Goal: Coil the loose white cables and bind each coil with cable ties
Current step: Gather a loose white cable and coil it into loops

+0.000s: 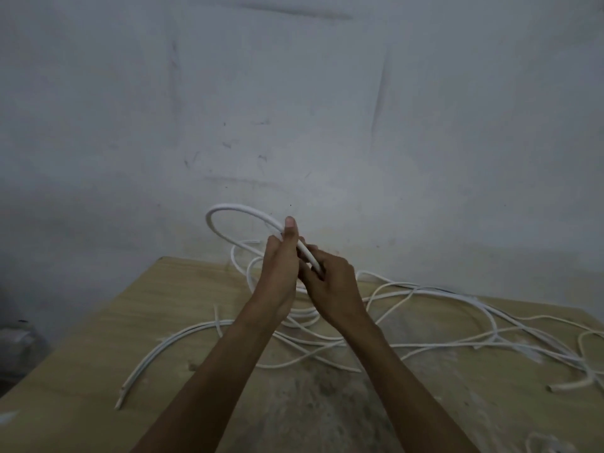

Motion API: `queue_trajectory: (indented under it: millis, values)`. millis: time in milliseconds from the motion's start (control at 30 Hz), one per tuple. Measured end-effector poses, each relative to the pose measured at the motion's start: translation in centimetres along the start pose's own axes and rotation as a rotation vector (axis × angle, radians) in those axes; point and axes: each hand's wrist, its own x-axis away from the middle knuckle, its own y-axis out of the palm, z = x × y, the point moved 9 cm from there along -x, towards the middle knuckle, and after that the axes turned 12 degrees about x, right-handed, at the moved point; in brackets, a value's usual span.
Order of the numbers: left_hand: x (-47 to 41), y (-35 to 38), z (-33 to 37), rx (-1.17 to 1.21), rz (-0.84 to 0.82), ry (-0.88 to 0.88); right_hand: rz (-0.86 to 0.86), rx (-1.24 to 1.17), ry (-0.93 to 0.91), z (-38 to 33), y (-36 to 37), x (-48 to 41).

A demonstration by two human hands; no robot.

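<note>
A single loop of white cable (228, 209) was gripped at centre frame by curled fingers (289, 230) of the left hand (281, 259) and right hand (331, 281), while the other cables (425, 344) were seen uncoiled and untied on the bench (98, 322).

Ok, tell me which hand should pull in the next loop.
Probably the right hand: the left hand pins the raised loop under its thumb, and most loose cable lies to the right.

Readable text: none was legible.
Cable: the thick white plastic cable loop (228, 209), raised above the pale wooden tabletop (98, 338), was too blurred for any print to be made out.
Wall: the grey scuffed plaster wall (294, 93) behind the tabletop bore only dark scuffs, not letters or numbers.
</note>
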Motion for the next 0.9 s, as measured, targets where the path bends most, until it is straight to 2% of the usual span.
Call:
queue_trajectory:
  millis: [167,333,433,533,667,700,800,900]
  values:
    - [0.1,0.6,0.8,-0.127,-0.105,0.012,0.202,-0.123,0.091,1.4,-2.4,1.2]
    - [-1.4,-0.7,2.1,0.415,-0.058,-0.176,0.357,-0.064,0.058,2.0,-4.2,2.1]
    - [-3.1,-3.2,3.4,0.654,-0.016,-0.219,0.372,-0.097,0.043,2.4,-4.5,2.4]
    - [-4.0,-4.9,3.7,0.749,-0.007,-0.268,0.312,0.008,-0.083,1.2,-4.1,2.6]
    - [-4.1,-4.4,3.3,1.019,-0.269,-0.539,0.162,0.247,-0.254,-0.5,-2.7,2.6]
    - [-3.9,-4.4,3.4,0.978,-0.309,-0.568,0.114,0.253,-0.262,-0.5,-2.5,2.4]
    - [-3.9,-4.3,4.1,0.701,-0.319,-0.443,-0.067,0.103,-0.198,1.0,-2.2,1.6]
    - [-3.6,-3.3,4.1,0.565,-0.348,-0.375,-0.141,0.062,-0.121,3.0,-2.2,1.4]
